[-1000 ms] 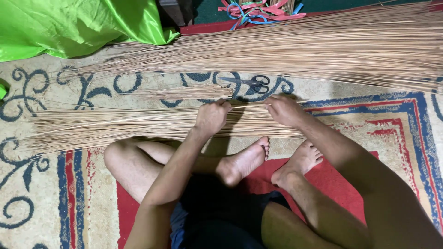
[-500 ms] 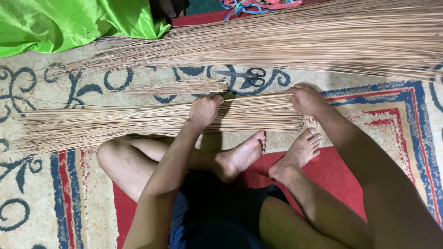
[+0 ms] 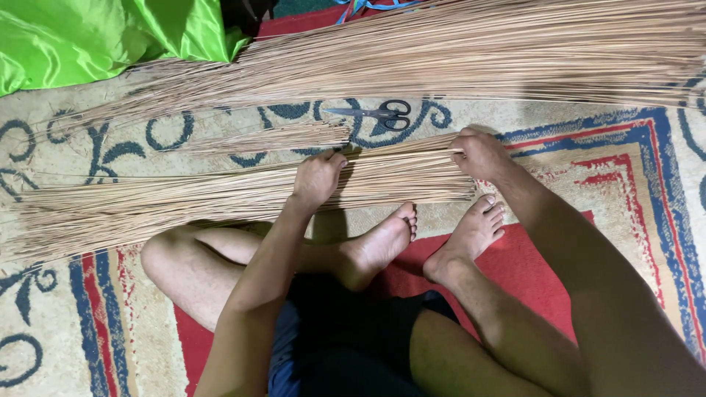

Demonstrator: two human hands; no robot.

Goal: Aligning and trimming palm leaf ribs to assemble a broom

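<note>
A flat bundle of thin tan sticks (image 3: 184, 198) lies across the patterned rug in front of my crossed legs. My left hand (image 3: 318, 179) rests palm down on the middle of the bundle, fingers together. My right hand (image 3: 478, 153) presses against the cut right end of the same bundle, fingers curled over the stick ends. A smaller bunch of sticks (image 3: 272, 137) lies just beyond my left hand. Black scissors (image 3: 375, 115) lie on the rug behind the two hands.
A much larger heap of the same sticks (image 3: 478, 55) runs across the top. Bright green cloth (image 3: 103, 33) is bunched at the top left. My bare feet (image 3: 426, 239) sit just below the bundle on a red mat (image 3: 537, 257).
My right hand has slid to the right end of the bundle. The view has shifted, and the scissors show now behind the hands.
</note>
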